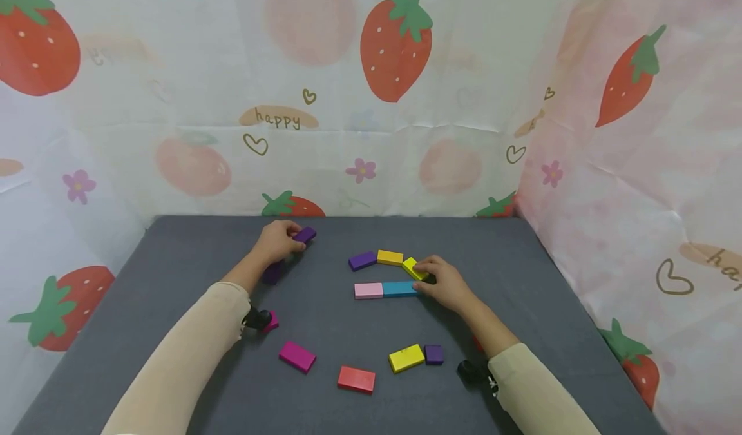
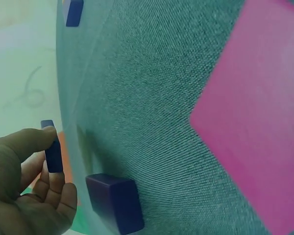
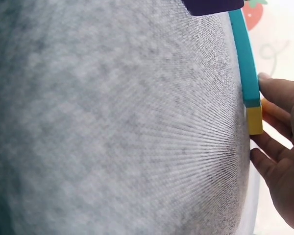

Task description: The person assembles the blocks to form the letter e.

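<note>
Left hand [image 1: 277, 240], left of centre, pinches a purple rectangular block [image 1: 305, 235]; right hand [image 1: 447, 283], right of centre, touches a yellow rectangular block [image 1: 411, 268], grip unclear.

The right hand [image 1: 449, 285] partly hides a yellow block [image 1: 410, 267].

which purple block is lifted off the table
The purple block pinched in the left hand; the other purple blocks lie on the table.

Purple rectangular block [image 1: 305, 234] pinched aslant in left hand [image 1: 278, 241], slanted yellow rectangular block [image 1: 412, 267] and blue block [image 1: 397, 289] at right hand [image 1: 447, 285]
</note>
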The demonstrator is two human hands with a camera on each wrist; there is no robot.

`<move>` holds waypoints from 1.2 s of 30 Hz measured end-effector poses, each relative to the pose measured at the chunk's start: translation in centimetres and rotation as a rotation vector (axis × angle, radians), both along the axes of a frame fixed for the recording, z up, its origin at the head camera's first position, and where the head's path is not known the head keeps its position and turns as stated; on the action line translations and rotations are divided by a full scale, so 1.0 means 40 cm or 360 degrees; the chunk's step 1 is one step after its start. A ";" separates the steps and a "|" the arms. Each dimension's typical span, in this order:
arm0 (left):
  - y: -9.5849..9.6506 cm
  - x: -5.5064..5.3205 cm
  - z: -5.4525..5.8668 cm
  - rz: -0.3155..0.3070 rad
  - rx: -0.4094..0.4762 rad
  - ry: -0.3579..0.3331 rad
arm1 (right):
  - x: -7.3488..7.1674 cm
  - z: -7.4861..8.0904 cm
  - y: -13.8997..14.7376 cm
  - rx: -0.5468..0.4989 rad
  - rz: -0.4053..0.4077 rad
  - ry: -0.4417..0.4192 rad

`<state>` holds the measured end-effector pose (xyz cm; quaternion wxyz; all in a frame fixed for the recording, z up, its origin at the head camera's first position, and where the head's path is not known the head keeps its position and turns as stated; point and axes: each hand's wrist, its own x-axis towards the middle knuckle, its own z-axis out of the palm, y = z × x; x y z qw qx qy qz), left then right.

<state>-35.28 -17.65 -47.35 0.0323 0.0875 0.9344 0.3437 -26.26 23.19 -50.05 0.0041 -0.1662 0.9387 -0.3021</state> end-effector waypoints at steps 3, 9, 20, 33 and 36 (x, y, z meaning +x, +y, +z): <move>0.004 0.008 0.010 -0.0006 0.0007 0.0007 | -0.001 -0.001 0.002 0.0008 -0.0001 0.0004; 0.016 0.031 0.027 -0.0037 0.0045 0.0012 | -0.003 -0.004 0.001 -0.0006 -0.0001 0.0013; 0.061 0.104 0.038 -0.0086 0.0212 -0.0027 | -0.004 -0.010 0.005 -0.0011 0.0009 0.0020; 0.107 0.146 0.016 -0.0087 0.0204 -0.0009 | -0.007 -0.009 0.003 -0.0016 0.0012 0.0014; 0.118 0.162 0.012 -0.0087 0.0226 -0.0034 | -0.006 -0.009 0.003 -0.0003 0.0009 0.0005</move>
